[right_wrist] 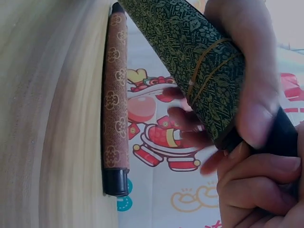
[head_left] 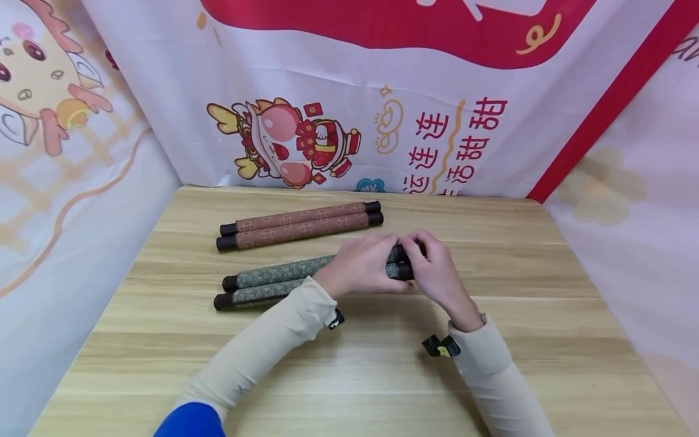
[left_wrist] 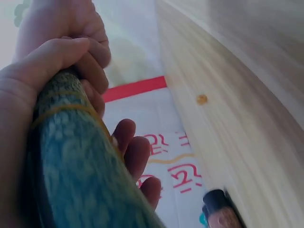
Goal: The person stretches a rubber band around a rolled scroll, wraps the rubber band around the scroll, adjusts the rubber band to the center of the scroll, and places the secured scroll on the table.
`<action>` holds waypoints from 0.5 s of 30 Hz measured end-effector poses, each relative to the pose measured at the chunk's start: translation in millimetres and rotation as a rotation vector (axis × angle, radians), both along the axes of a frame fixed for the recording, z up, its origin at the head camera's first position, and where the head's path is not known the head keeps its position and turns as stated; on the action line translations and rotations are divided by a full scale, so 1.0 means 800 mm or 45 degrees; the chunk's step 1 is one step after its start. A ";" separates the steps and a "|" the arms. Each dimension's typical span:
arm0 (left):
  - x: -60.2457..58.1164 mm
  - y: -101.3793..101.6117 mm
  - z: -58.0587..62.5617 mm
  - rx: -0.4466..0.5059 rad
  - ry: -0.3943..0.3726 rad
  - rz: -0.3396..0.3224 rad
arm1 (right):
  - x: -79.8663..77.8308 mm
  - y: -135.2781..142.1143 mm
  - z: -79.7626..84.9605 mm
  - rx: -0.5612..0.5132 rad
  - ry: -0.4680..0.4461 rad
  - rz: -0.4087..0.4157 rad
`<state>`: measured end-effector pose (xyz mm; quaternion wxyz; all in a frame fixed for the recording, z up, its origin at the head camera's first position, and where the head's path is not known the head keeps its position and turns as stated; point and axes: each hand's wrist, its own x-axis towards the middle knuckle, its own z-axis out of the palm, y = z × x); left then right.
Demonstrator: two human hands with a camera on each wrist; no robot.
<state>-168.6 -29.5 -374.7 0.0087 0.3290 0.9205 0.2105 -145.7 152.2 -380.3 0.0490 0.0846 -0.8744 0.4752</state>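
Observation:
A green patterned scroll (head_left: 284, 272), rolled as two side-by-side rods with black ends, lies slanted across the middle of the head view. My left hand (head_left: 361, 265) grips it near its right end, thumb on one side and fingers on the other. At the black end (right_wrist: 283, 135), my right hand (head_left: 437, 271) has its fingers curled round the tip, touching the left hand. A thin yellowish rubber band (right_wrist: 203, 66) circles the green cloth beside the left thumb; it also shows in the left wrist view. The hands hide much of the scroll's right end.
Behind the green scroll lies a reddish-brown patterned scroll (head_left: 300, 226), also a double roll with black ends. Both are over a wood-grain table (head_left: 371, 376). A printed white and red cloth (head_left: 327, 67) hangs along the table's back edge, with more cloth at both sides.

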 end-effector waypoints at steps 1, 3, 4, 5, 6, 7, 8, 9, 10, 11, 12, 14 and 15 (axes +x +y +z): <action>0.000 -0.004 -0.002 -0.010 -0.008 0.004 | 0.000 0.000 -0.001 -0.001 0.002 -0.002; -0.001 -0.015 -0.008 -0.029 -0.017 0.005 | -0.001 0.002 -0.002 -0.001 0.007 -0.005; -0.001 -0.021 -0.010 -0.037 -0.026 0.003 | -0.001 0.002 -0.003 -0.002 0.010 -0.009; -0.001 -0.029 -0.013 -0.043 -0.039 0.007 | -0.002 0.003 -0.004 -0.001 0.013 -0.012; -0.001 -0.036 -0.017 -0.041 -0.057 0.009 | -0.002 0.004 -0.004 -0.003 0.016 -0.013; 0.000 -0.045 -0.020 -0.043 -0.073 0.018 | -0.002 0.004 -0.004 -0.006 0.017 -0.014; 0.001 -0.053 -0.023 -0.053 -0.085 0.026 | -0.002 0.004 -0.004 -0.008 0.014 -0.014; 0.002 -0.061 -0.026 -0.065 -0.098 0.036 | -0.003 0.004 -0.005 -0.011 0.012 -0.014; 0.004 -0.069 -0.028 -0.082 -0.113 0.050 | -0.003 0.004 -0.005 -0.015 0.011 -0.013; 0.006 -0.076 -0.029 -0.097 -0.121 0.062 | -0.004 0.004 -0.006 -0.017 0.010 -0.011; 0.007 -0.082 -0.030 -0.112 -0.126 0.068 | -0.004 0.003 -0.006 -0.020 0.009 -0.009; 0.009 -0.090 -0.029 -0.137 -0.124 0.066 | -0.004 0.002 -0.007 -0.023 0.009 -0.004; 0.010 -0.091 -0.027 -0.137 -0.115 0.060 | -0.004 0.001 -0.008 -0.026 0.012 -0.004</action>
